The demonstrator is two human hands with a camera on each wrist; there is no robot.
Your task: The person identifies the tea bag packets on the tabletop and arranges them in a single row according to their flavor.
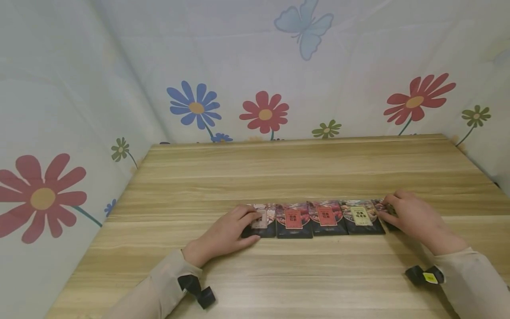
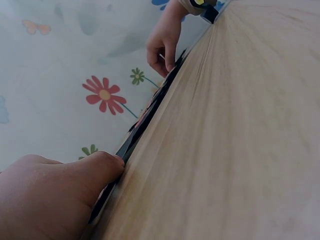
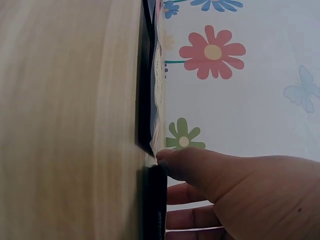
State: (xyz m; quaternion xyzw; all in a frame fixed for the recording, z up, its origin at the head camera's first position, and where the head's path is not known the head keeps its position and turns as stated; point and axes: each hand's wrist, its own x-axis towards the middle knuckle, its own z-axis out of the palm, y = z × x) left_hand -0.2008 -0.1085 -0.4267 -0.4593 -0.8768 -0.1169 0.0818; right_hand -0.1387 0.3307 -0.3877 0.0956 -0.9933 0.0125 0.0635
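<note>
Several flat tea packets lie side by side in a row on the wooden table. My left hand (image 1: 229, 228) holds the leftmost tea packet (image 1: 268, 223) across its left part, the thumb along its near edge and fingers over the top. Beside it come two red-labelled packets (image 1: 294, 221) and a packet with a yellow-green label (image 1: 361, 217). At the row's other end, my right hand (image 1: 412, 215) grips the rightmost tea packet (image 3: 156, 200), mostly hidden under it in the head view. The right thumb (image 3: 175, 161) sits by the gap between the last two packets.
The wooden table (image 1: 279, 173) reaches back to a white cloth wall (image 1: 223, 44) printed with flowers and a butterfly. Black straps with small modules (image 1: 197, 290) are worn on both wrists, close above the tabletop.
</note>
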